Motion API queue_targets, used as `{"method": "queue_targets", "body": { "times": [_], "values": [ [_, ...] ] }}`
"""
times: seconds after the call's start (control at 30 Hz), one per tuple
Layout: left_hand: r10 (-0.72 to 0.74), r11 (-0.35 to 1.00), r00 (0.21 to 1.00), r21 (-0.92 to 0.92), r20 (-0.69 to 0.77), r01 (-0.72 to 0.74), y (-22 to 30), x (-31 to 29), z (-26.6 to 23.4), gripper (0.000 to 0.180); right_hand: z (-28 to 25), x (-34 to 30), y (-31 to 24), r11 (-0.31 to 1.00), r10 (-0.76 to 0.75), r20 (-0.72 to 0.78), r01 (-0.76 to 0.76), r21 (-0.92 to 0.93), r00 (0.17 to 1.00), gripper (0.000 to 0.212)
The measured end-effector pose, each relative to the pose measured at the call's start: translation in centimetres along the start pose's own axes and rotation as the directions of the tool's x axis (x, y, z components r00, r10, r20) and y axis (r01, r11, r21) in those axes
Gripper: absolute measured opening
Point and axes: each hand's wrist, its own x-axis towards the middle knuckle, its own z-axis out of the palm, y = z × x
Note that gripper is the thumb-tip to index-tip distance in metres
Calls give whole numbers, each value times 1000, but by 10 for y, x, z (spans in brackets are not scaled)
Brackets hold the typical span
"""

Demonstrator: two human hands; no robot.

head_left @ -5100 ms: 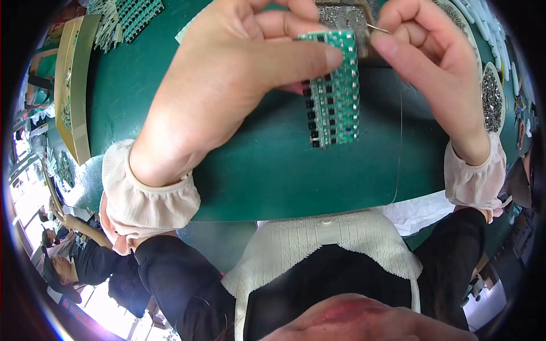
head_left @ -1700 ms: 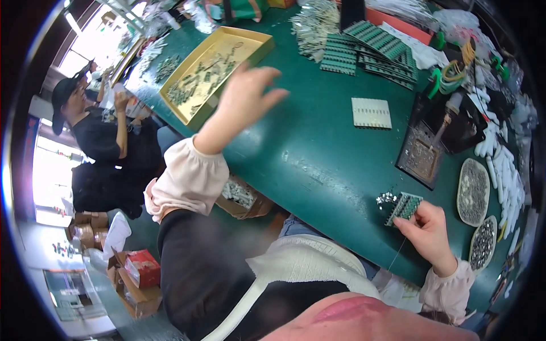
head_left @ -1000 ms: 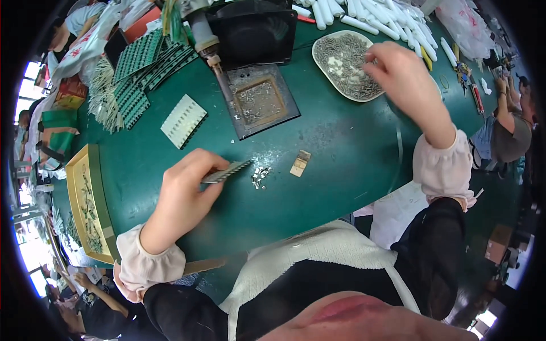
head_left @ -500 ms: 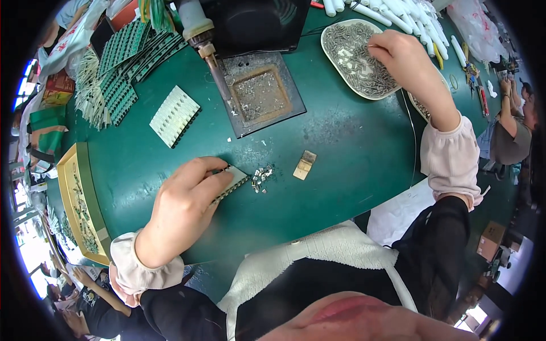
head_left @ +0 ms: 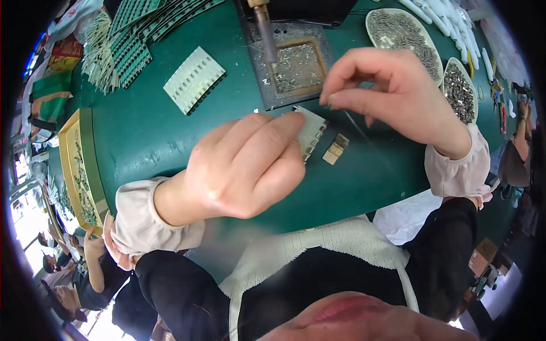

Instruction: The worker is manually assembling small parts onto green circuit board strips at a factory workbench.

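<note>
My left hand grips a pale panel of small circuit boards by its left side, its fingers covering much of it. Close to the panel's far right corner, my right hand pinches with thumb and forefinger; a tiny thing shows at the fingertips, too small to name. Beside the panel lies a small tan and brown block. Behind my right hand stands a cream dish full of small metal parts. A soldering iron points down over a dark metal tray holding solder scraps.
Another pale board panel lies at the far left. Green boards are stacked beyond it, beside pale wires. A yellow box with small parts sits leftmost. A second dish and white tubes are at the right.
My right hand has left the dish and come in toward the panel, fingers pinched. My left hand has moved right with the panel. The whole view has shifted somewhat.
</note>
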Motion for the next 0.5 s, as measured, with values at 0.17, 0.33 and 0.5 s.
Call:
{"method": "queue_targets", "body": {
  "times": [0.17,0.33,0.5],
  "values": [
    [-6,1000,998,27,-67,8,1,-9,4,20,17,9,8,923,188,178,-235,304,966,7],
    [-104,985,995,-135,13,105,6,-6,-1,31,18,10,7,898,214,220,-281,340,952,5],
    [-80,994,996,-78,31,82,7,-3,-3,31,16,9,7,906,222,228,-287,312,948,7]
  ]
}}
